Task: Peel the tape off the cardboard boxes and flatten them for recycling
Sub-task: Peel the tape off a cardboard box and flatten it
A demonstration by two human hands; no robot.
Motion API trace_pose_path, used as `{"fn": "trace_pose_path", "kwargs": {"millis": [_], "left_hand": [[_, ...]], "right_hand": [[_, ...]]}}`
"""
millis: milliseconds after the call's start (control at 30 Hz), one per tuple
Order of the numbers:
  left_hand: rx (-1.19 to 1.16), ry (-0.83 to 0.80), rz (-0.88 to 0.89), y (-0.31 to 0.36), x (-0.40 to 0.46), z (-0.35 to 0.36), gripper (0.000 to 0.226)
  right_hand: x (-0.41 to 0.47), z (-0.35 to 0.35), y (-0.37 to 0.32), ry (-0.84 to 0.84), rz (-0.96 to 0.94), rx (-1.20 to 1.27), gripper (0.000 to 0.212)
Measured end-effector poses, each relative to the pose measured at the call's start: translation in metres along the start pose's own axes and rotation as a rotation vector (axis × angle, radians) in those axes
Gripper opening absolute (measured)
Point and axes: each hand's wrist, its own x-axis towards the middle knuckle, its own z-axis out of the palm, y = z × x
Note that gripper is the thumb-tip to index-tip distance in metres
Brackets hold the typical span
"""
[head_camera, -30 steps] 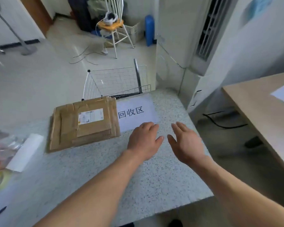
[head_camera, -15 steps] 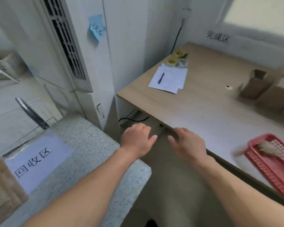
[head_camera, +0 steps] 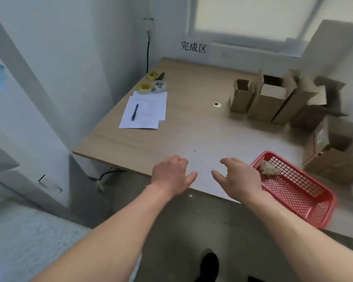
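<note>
A: Desk (head_camera: 192,127) first?
B: Wooden, broad, filling the middle of the view, near edge running down to the right.

A: Boxes (head_camera: 273,98)?
B: Clustered at the far right of the desk. Three in a row standing upright, long axes vertical, mouths up, top flaps raised. More behind and right of them, blurred, at least one tipped on its side. Another (head_camera: 338,165) low at the right edge, just beyond the basket. Tape on any of them: cannot tell.

A: Basket (head_camera: 306,202)?
B: Red mesh, at the near right edge of the desk, long axis running from the right hand out to the lower right. Crumpled wad (head_camera: 270,167) in its far end.

A: Papers (head_camera: 145,108)?
B: Left part of the desk, with a pen (head_camera: 134,112) lying on top, pointing away. Two tape rolls (head_camera: 145,88) just beyond.

A: Hands?
B: Left hand (head_camera: 171,176) palm down over the near desk edge, fingers curled loosely, thumb out, holding nothing. Right hand (head_camera: 238,178) likewise empty, half open, fingers bent, covering the basket's near-left corner. Well apart from the boxes, both.
</note>
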Motion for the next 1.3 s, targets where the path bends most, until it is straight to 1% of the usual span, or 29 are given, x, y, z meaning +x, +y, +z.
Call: {"fn": "trace_pose_path", "kwargs": {"millis": [333,567,667,833,1000,1200,1300], "left_hand": [[0.035,-0.003,0.05,0.093,0.158,0.003,0.053],[0.036,-0.032,0.144,0.144,0.237,0.015,0.052],[0.031,-0.049,0.237,0.169,0.269,0.023,0.051],[0.005,-0.095,0.411,0.214,0.314,0.04,0.051],[-0.003,-0.141,0.558,0.249,0.35,0.054,0.051],[0.014,-0.201,0.635,0.27,0.369,0.069,0.051],[0.002,-0.213,0.638,0.272,0.374,0.072,0.051]], "right_hand": [[0.125,-0.019,0.112,0.005,0.086,0.033,0.049],[0.176,-0.032,0.185,0.035,0.25,0.057,0.043],[0.187,-0.038,0.22,0.08,0.36,0.033,0.04],[0.194,-0.044,0.269,0.128,0.543,-0.016,0.044],[0.205,-0.046,0.3,0.106,0.713,-0.074,0.042],[0.215,-0.039,0.326,0.042,0.903,-0.06,0.043],[0.217,-0.033,0.328,0.062,0.938,0.021,0.029]]}}
